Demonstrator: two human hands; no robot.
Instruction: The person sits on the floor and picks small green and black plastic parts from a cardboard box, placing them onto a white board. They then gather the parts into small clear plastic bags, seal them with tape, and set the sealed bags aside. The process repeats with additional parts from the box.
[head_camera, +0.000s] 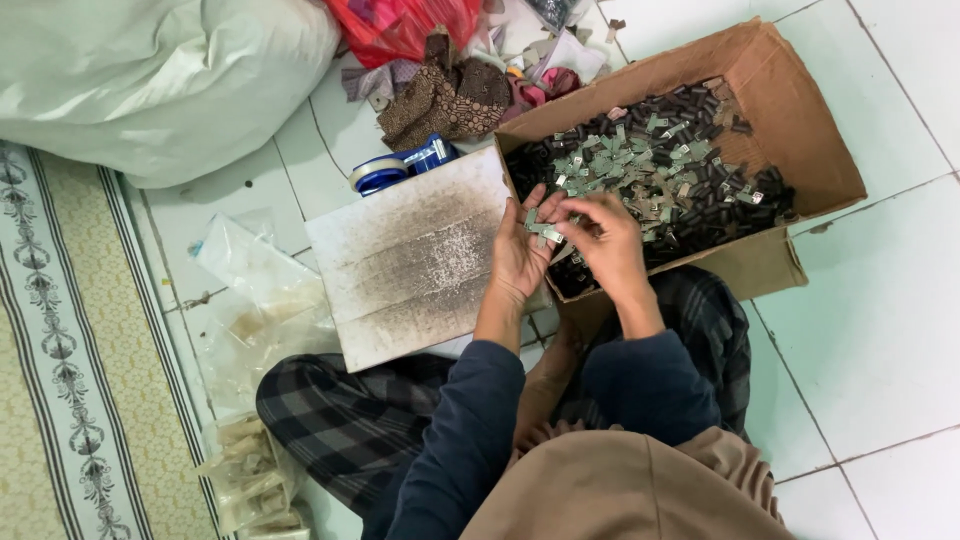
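Sorting step: left hand (520, 250) cups small metal clips (545, 232); right hand (605, 240) pinches one above it, cardboard box (800, 130) just beyond. Next move likely needs fingertip precision.

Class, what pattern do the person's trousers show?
Dark plaid trousers, clearest in the head view.

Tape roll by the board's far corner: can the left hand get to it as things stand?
Probably yes. The blue tape roll lies in the open on the floor tiles, with only the flat board between it and the left hand. That hand already holds small metal pieces.
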